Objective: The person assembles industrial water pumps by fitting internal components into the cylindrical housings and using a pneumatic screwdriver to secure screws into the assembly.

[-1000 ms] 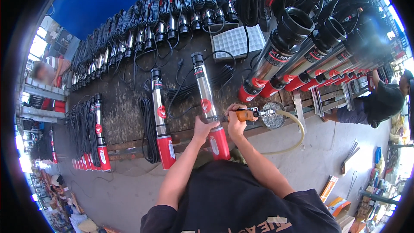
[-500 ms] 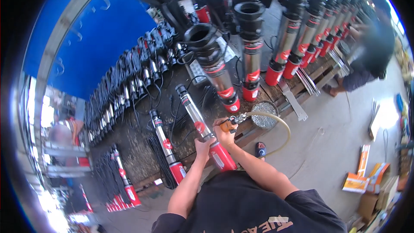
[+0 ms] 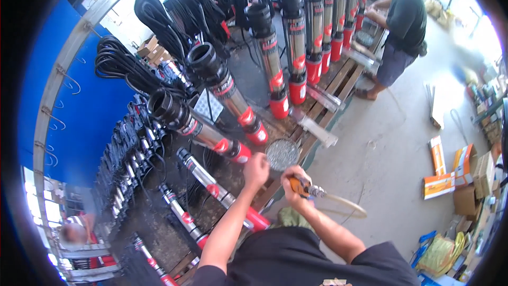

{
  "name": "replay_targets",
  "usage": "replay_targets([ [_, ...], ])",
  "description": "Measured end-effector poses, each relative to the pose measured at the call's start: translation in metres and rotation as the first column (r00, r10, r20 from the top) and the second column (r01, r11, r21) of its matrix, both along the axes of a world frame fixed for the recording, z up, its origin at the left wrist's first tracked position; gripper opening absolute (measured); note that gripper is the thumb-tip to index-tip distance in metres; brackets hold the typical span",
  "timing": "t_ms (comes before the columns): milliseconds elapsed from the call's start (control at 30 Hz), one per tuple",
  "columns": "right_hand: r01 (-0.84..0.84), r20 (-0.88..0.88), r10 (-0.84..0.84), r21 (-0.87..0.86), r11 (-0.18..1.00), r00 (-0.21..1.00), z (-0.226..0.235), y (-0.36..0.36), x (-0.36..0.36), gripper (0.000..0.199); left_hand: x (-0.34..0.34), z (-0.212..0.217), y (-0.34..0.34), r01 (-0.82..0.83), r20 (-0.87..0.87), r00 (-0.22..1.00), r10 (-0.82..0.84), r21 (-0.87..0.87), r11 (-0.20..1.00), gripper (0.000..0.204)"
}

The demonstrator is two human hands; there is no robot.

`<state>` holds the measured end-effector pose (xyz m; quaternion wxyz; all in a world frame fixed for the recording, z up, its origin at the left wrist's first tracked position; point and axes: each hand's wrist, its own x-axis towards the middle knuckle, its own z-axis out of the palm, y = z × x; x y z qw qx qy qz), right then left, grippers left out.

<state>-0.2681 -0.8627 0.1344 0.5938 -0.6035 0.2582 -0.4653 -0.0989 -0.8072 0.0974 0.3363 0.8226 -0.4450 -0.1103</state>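
My right hand (image 3: 294, 184) is wrapped around an orange air tool (image 3: 300, 185), from which a pale hose (image 3: 344, 205) curves off to the right. Beside the left rim of a round tin (image 3: 268, 163) of small metal pieces (image 3: 282, 153) is my left hand (image 3: 256, 171), its fingers curled together. Whatever those fingers may hold is hidden. Passing under my left forearm, a silver submersible pump (image 3: 200, 172) with a red end lies on the dark bench. Another pump (image 3: 198, 132), with a wide black top, leans with its red base close to my left hand.
Several upright pumps (image 3: 269, 66) line the bench toward the far right, near metal strips (image 3: 317, 130) at its edge. Coiled black cables (image 3: 119, 63) stand at the back left. A co-worker (image 3: 405, 26) stands farther along. Orange-white boxes (image 3: 439, 185) lie on the floor.
My left hand has left the lying pump and come beside the tin. My right hand has drawn the air tool away from the pump, nearer my body. The view has swung rightward.
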Motion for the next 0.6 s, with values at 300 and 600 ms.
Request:
replay_targets([
  [300,0.106,0.141,-0.146,0.258,0.96,0.979,-0.003,0.008,-0.054,0.018,0.011,-0.068,-0.086,0.312,0.141,0.916,-0.377,0.342,0.887,0.012],
  [600,0.115,0.199,-0.179,0.297,0.948,0.964,0.014,-0.014,-0.032,0.019,0.011,-0.045,-0.079,0.051,-0.636,0.768,0.076,0.179,0.983,0.018],
])
